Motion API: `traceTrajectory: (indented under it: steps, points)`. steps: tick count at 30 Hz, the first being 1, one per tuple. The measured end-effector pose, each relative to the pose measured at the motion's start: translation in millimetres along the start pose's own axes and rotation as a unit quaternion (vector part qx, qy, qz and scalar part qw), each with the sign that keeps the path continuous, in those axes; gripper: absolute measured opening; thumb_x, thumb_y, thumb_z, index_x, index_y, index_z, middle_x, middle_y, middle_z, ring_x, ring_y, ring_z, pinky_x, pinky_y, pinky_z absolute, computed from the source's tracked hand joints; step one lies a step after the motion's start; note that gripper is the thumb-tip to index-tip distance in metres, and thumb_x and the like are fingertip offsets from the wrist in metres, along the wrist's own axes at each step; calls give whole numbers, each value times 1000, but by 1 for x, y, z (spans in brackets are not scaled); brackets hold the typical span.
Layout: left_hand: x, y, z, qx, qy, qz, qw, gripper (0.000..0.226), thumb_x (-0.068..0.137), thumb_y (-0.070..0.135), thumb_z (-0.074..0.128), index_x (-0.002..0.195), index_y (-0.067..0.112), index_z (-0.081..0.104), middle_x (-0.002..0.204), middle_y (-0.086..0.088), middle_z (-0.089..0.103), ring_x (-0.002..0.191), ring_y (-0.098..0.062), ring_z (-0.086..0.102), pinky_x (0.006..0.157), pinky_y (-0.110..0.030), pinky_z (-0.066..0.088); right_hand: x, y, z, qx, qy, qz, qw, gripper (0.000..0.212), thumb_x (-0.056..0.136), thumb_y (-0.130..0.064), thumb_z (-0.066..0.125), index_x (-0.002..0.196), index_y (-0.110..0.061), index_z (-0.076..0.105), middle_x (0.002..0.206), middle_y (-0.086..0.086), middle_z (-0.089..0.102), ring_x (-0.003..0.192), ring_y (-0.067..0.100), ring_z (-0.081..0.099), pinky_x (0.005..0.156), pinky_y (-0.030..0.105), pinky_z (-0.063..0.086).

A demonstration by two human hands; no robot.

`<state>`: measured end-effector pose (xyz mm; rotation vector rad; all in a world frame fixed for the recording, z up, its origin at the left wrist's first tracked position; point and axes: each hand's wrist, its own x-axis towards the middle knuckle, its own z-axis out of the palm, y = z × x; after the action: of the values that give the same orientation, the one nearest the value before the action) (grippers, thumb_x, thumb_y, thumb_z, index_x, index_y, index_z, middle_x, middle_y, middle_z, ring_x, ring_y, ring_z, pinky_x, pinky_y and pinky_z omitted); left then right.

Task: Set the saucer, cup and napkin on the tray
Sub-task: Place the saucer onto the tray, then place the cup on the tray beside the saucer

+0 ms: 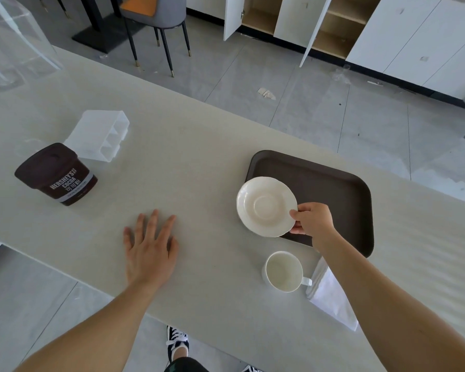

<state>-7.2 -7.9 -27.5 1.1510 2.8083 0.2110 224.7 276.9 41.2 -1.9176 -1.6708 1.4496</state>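
My right hand (313,220) pinches the right rim of a cream saucer (266,206), which hangs tilted over the near left corner of the dark brown tray (333,183). The tray holds nothing else. An empty cream cup (283,271) stands upright on the table just in front of the tray, handle pointing right. A folded white napkin (330,294) lies to the right of the cup, partly under my right forearm. My left hand (149,248) rests flat on the table with its fingers spread, well left of the saucer.
A brown cocoa tub (55,174) stands at the left of the pale table (199,146), with a clear plastic organizer (100,135) behind it. A clear acrylic stand (14,41) is at the far left corner. A chair (156,20) and open cabinets (306,20) lie beyond the table.
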Motion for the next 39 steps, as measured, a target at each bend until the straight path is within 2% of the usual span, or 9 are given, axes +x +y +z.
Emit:
traceTrajectory:
  steps: [10,16,19,22,26,30,34,36,39]
  points:
    - [-1,2,-4,-2,-10,-2,1000,56,93,43,31,149,37,35,161,-6,29,150,-32,17,120,-57,11,13,7,-1,64,42,46,996,17,90,-5,70,78,-17,67,87,8,73,74,25,75,51,31,60]
    - [-1,2,-3,-4,-5,-2,1000,55,94,43,30,148,37,36,161,-5,30,150,-31,17,120,-57,11,18,11,1,74,46,48,995,15,89,-5,70,81,-17,68,83,6,74,55,18,74,50,30,60]
    - [-1,1,-1,-1,-3,-1,1000,55,94,43,29,148,38,35,161,-5,30,150,-31,17,120,-57,11,19,13,2,60,43,33,997,13,89,-9,72,82,-19,69,83,3,75,54,15,74,54,33,62]
    - [1,-1,1,3,-4,-1,1000,55,94,44,29,148,39,34,161,-5,29,150,-31,16,120,-57,11,18,17,0,59,26,17,998,4,90,-14,71,93,-15,70,84,2,76,58,19,75,62,39,65]
    - [1,-2,4,7,-2,-1,1000,55,93,44,30,148,39,34,160,-5,30,150,-31,17,120,-57,12,8,23,-10,65,7,3,998,18,92,-21,70,107,-18,62,83,4,76,60,21,76,57,31,63]
    - [1,-2,5,5,0,1,1000,55,92,44,30,147,39,35,159,-6,31,149,-31,19,119,-57,12,-17,33,-33,8,9,-50,999,9,92,-11,68,100,-13,71,82,2,76,62,18,75,56,25,61]
    - [2,-2,5,-6,10,2,1000,55,91,43,32,145,38,39,157,-7,35,148,-33,22,118,-58,12,-55,43,-67,-42,-97,-106,989,37,81,13,59,92,-18,77,82,-1,78,74,21,75,65,24,60]
    - [1,-2,6,-7,12,2,1000,55,91,43,32,145,38,39,157,-8,36,147,-33,23,118,-57,12,-72,51,-79,-126,-140,-151,970,39,78,9,63,91,-25,78,85,-8,78,77,12,73,70,18,57]
    - [1,-2,4,-7,12,2,1000,55,91,43,31,145,37,40,157,-8,36,147,-34,23,118,-58,12,-92,64,-84,-270,-168,-192,928,29,72,-16,81,94,-35,75,85,-21,73,78,-1,69,71,17,57]
